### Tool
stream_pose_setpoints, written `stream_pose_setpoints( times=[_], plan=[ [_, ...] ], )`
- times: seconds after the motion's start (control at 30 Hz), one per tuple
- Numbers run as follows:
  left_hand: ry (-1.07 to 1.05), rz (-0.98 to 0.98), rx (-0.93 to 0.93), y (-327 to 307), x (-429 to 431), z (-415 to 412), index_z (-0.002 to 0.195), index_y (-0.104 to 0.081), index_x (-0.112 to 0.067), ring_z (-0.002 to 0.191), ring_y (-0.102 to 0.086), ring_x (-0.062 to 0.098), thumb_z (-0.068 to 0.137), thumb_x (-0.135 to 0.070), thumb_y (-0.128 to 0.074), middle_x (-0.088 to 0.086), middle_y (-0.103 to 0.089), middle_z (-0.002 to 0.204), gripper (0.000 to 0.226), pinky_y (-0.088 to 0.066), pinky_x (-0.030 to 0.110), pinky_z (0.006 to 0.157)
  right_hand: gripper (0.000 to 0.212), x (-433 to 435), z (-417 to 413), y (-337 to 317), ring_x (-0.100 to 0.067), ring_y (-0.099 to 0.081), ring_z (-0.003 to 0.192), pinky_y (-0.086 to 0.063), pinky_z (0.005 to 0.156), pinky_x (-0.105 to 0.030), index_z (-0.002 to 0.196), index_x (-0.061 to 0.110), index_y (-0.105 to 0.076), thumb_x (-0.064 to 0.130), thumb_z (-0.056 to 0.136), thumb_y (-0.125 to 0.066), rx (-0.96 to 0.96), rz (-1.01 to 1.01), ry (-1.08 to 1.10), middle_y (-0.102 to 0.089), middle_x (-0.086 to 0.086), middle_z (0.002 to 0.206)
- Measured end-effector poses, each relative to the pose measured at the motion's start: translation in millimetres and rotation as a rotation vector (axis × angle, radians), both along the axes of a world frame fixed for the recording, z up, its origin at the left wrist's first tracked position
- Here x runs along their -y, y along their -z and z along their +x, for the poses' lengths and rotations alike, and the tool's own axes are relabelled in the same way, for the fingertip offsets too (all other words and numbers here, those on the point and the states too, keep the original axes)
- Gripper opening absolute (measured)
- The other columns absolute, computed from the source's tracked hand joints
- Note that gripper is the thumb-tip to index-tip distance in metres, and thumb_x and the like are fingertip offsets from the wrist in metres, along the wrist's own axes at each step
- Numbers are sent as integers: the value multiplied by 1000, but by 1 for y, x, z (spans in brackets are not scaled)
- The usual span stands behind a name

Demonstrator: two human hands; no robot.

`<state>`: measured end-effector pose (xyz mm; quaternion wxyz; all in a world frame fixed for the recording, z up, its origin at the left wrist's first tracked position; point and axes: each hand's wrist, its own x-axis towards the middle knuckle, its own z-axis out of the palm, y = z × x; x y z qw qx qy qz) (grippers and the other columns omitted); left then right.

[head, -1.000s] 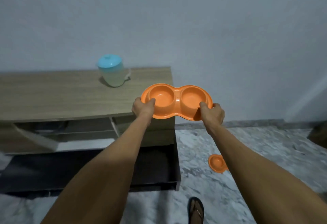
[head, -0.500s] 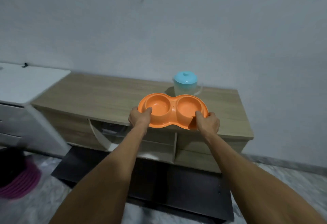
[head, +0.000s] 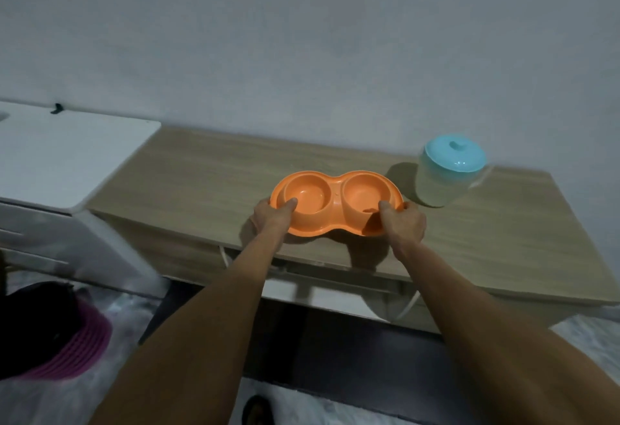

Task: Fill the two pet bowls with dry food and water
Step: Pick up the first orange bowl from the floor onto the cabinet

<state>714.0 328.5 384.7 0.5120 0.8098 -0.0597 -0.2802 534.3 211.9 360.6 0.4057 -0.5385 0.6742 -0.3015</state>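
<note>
An orange double pet bowl [head: 335,201] rests on or just above the wooden cabinet top [head: 201,183], near its front edge. Both of its round wells look empty. My left hand [head: 273,218] grips the bowl's left end, thumb over the rim. My right hand [head: 401,223] grips the right end the same way. A translucent jug with a light blue lid [head: 448,169] stands just right of the bowl, close to the wall.
A white cabinet [head: 63,153] adjoins the wooden one on the left. A dark mat [head: 335,351] lies on the marble floor below. A black and pink object [head: 53,334] sits on the floor at lower left. A sandal tip [head: 258,409] shows at the bottom.
Both hands have carried the orange bowl forward and down over the cabinet top. The view swung left, so the jug now stands right of the bowl.
</note>
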Motion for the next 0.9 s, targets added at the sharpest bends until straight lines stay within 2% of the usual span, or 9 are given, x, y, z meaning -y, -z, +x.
stream_pose_setpoints(
  times=[0.13,0.23,0.33,0.4,0.47,0.63,0.73,0.83,0.9],
  plan=[
    [100,61,-32,18,24,35,124,-66,-11,102,-67,34,77,-41,-79,14,-70,115,57,-58,47,89,62,13,26,18,-34,-61,105,-52,91,-47,123,11,-58,53,77,-61,-56,32,85,-60,-15,120],
    [178,113,-45,29,39,57,121,-67,-8,98,-68,35,76,-42,-80,15,-71,112,58,-59,45,86,56,18,40,28,-36,-59,107,-47,88,-41,121,6,-60,46,83,-63,-109,43,158,-61,-17,118],
    [224,167,-44,37,49,71,113,-69,-7,91,-71,35,69,-52,-79,15,-72,103,64,-60,44,83,54,24,51,38,-38,-59,109,-48,92,-44,120,3,-61,43,84,-65,-146,58,193,-63,-20,117],
    [250,236,11,44,54,79,105,-71,-10,84,-72,34,61,-62,-76,12,-74,96,68,-59,39,78,51,27,56,42,-39,-60,108,-48,90,-43,115,3,-64,43,83,-65,-170,67,207,-66,-20,114],
    [281,248,5,47,57,83,108,-69,-10,87,-72,33,67,-59,-76,12,-74,99,64,-53,30,73,50,28,58,47,-39,-61,107,-48,88,-41,110,4,-66,44,81,-65,-186,72,223,-67,-20,112],
    [349,333,100,59,65,91,98,-72,-17,81,-73,29,55,-76,-63,9,-76,87,73,-55,35,76,49,27,61,55,-38,-62,103,-48,84,-40,106,3,-68,46,82,-63,-206,59,245,-68,-20,108],
    [363,315,130,50,61,89,103,-70,-16,87,-72,30,60,-76,-64,7,-75,94,74,-55,37,81,52,26,61,56,-39,-63,102,-49,84,-41,107,0,-68,46,84,-62,-212,47,230,-68,-21,108],
    [386,293,134,47,57,86,116,-67,-9,105,-65,34,75,-65,-67,11,-71,113,70,-50,33,83,51,22,59,56,-39,-63,100,-47,79,-37,104,-2,-68,45,87,-61,-213,50,186,-68,-23,106],
    [393,267,101,47,50,83,122,-63,-6,111,-62,35,81,-59,-67,14,-67,121,68,-45,33,79,50,13,56,53,-39,-62,100,-44,76,-34,105,-3,-67,43,89,-59,-209,43,156,-68,-24,107]
  ],
)
